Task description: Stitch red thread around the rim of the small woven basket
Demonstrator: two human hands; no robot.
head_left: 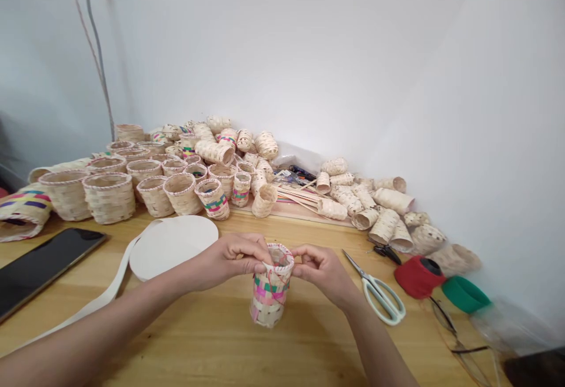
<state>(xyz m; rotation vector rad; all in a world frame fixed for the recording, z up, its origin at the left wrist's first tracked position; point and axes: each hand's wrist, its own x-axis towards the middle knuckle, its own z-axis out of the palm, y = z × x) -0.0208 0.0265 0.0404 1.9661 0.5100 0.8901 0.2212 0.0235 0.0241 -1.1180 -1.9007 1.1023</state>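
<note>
A small woven basket [268, 303] with green and pink bands stands between my hands, slightly tilted, above or on the wooden table. Red thread [274, 294] hangs loosely over its side and winds around the pale rim. My left hand [241, 256] pinches the rim at its left edge, thumb outside. At the right edge, the thumb and fingertips of my right hand [318, 269] are pressed together against the rim; whether they hold thread there, I cannot make out. A pair of scissors [383, 296] with pale handles lies to the right of my right hand.
Many woven baskets [109, 199] line the back left, with more piled at the back right. A roll of white strip [174, 243] and a phone [48, 263] lie left. Red thread spool [418, 276], green tape roll [465, 294] and eyeglasses [444, 316] are at right.
</note>
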